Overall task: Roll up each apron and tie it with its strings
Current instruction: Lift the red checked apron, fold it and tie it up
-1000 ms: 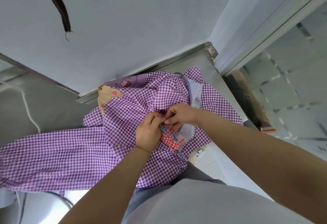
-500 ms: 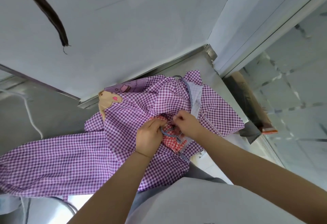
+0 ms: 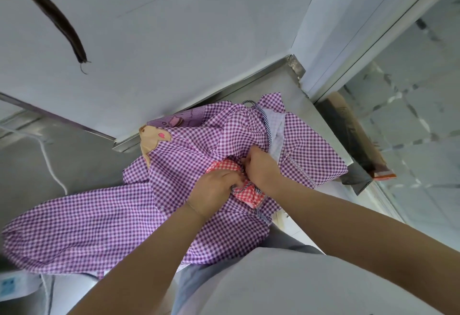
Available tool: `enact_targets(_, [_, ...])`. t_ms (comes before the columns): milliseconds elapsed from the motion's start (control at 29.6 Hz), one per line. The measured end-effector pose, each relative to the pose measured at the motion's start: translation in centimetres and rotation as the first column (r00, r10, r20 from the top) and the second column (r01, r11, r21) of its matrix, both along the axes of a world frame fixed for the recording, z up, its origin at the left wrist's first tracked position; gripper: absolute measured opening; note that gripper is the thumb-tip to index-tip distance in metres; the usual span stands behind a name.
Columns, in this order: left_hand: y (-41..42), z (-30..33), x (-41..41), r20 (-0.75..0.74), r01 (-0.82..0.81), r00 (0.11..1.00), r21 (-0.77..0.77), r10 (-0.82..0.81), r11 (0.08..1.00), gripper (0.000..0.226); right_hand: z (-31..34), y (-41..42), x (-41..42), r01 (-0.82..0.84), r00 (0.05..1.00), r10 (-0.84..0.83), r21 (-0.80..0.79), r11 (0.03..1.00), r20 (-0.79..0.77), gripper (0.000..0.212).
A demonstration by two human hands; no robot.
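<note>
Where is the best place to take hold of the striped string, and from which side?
Probably the striped string where it crosses the red checked bundle, pinched from above between the hands: only that short stretch shows, lying over the cloth.

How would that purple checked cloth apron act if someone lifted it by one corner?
Probably floppy: the purple checked cloth apron lies in soft folds and bunches where the left hand and right hand work. It looks thin, so likely light. It would likely drape and trail rather than hold any shape.

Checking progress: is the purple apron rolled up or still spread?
Still spread: the purple apron lies loose and crumpled across the counter, not rolled.
</note>
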State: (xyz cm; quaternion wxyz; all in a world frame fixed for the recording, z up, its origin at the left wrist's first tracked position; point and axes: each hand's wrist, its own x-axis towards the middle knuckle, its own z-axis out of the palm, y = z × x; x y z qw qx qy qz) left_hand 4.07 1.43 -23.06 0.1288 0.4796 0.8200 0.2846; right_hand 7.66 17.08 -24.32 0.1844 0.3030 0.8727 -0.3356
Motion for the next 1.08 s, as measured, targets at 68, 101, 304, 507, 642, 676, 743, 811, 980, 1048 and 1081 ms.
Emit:
enact_targets(68, [0.8, 0.3, -0.3, 0.054, 0.013, 0.998, -0.023, -0.012, 1.000, 0.024, -0.1, 0.0, 0.1, -0.021, 1.000, 0.021, 0.009, 1.000, -0.007, 0.016])
enact_targets(101, [1.3, 0.5, -0.3, 0.113, -0.018, 0.993, -0.044, 0.023, 0.999, 0.022, -0.1, 0.1, 0.2, -0.024, 1.000, 0.024, 0.007, 1.000, -0.013, 0.014])
enact_targets(304, [2.4, 0.9, -0.6, 0.515, -0.354, 0.750, -0.216, 0.415, 0.910, 0.022, 0.9, 0.2, 1.5, 0.096, 0.990, -0.110, -0.149, 0.984, -0.090, 0.014])
enact_targets(507, [2.9, 1.1, -0.4, 0.431, -0.396, 0.736, -0.351, 0.522, 0.848, 0.029, 2.8, 0.5, 3.6, 0.246, 0.955, -0.292, -0.419, 0.874, -0.049, 0.026])
enact_targets(642, [2.9, 1.2, -0.4, 0.426, -0.354, 0.761, -0.359, 0.489, 0.864, 0.018, 3.3, 0.5, 4.1, 0.376, 0.908, -0.411, -0.581, 0.722, 0.077, 0.039])
enact_targets(676, [2.9, 1.3, -0.4, 0.415, -0.332, 0.781, -0.358, 0.467, 0.873, 0.013, 3.3, 0.5, 4.0, 0.391, 0.901, -0.425, -0.598, 0.700, 0.092, 0.040])
enact_targets(743, [2.8, 1.6, -0.4, 0.354, -0.274, 0.849, -0.339, 0.392, 0.900, 0.005, 3.7, 0.4, 3.9, 0.396, 0.895, -0.438, -0.615, 0.682, 0.090, 0.036])
enact_targets(811, [2.7, 1.8, -0.3, 0.305, -0.241, 0.888, -0.327, 0.343, 0.914, 0.017, 4.1, -0.1, 3.7, 0.398, 0.890, -0.448, -0.624, 0.672, 0.084, 0.032])
enact_targets(980, [2.4, 1.8, 0.2, 0.274, -0.236, 0.905, -0.312, 0.325, 0.920, 0.019, 4.4, -0.6, 4.0, 0.341, 0.911, -0.412, -0.597, 0.726, 0.019, 0.029])
enact_targets(1048, [2.2, 1.7, 0.5, 0.266, -0.235, 0.910, -0.297, 0.317, 0.925, 0.018, 4.1, -0.1, 3.7, 0.316, 0.925, -0.378, -0.508, 0.802, -0.023, 0.039])
enact_targets(1081, [2.0, 1.6, 0.6, 0.269, -0.232, 0.912, -0.287, 0.311, 0.929, 0.018, 4.1, 0.2, 3.4, 0.309, 0.932, -0.362, -0.462, 0.832, -0.029, 0.044])
